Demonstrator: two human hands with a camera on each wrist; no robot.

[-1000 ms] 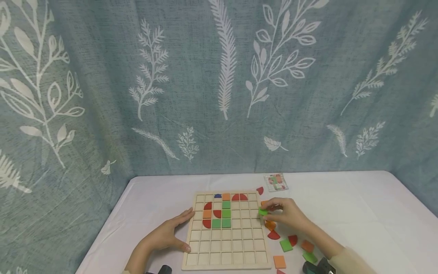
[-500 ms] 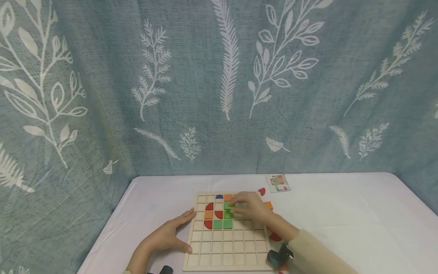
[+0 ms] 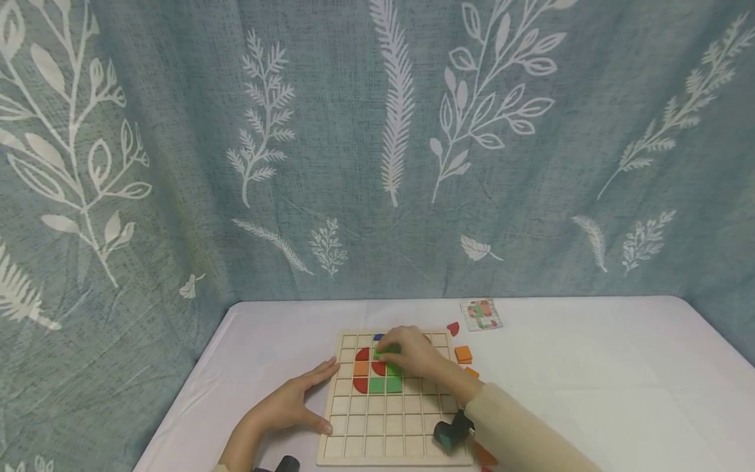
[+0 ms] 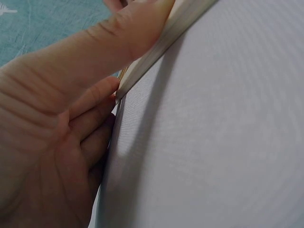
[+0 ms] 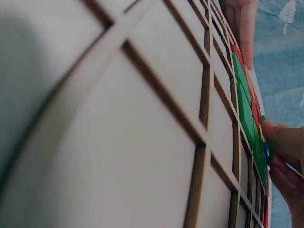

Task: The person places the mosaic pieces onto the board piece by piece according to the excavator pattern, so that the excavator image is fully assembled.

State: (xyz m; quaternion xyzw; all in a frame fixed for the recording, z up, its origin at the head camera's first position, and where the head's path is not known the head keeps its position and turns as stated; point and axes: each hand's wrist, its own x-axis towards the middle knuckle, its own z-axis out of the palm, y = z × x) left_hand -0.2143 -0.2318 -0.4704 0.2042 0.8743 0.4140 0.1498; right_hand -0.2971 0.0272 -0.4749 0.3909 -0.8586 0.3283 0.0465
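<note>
In the head view a wooden grid board (image 3: 375,446) lies on the white table. My left hand (image 3: 289,400) rests along its left edge, fingers straight and thumb at the lower side; the left wrist view shows the thumb (image 4: 118,35) against the board's edge. My right hand (image 3: 413,352) pinches a green square tile (image 3: 376,354) over an upper cell of the grid, between a red quarter-circle tile (image 3: 362,354) and green tiles partly covered by the fingers. Seen from the right wrist, the pinched tile (image 5: 270,148) stands close over the coloured pieces. An orange square (image 3: 360,368) fills a cell below.
A small patterned card (image 3: 481,314) lies at the back right, with a red piece (image 3: 453,328) near it. Orange squares (image 3: 463,354) sit right of the board. More loose pieces are partly hidden under my right sleeve (image 3: 519,426). A patterned curtain (image 3: 354,164) hangs behind the table.
My right hand has carried the green tile left from the board's right edge to an upper cell near the red quarter-circle. The left hand has stayed at the left edge.
</note>
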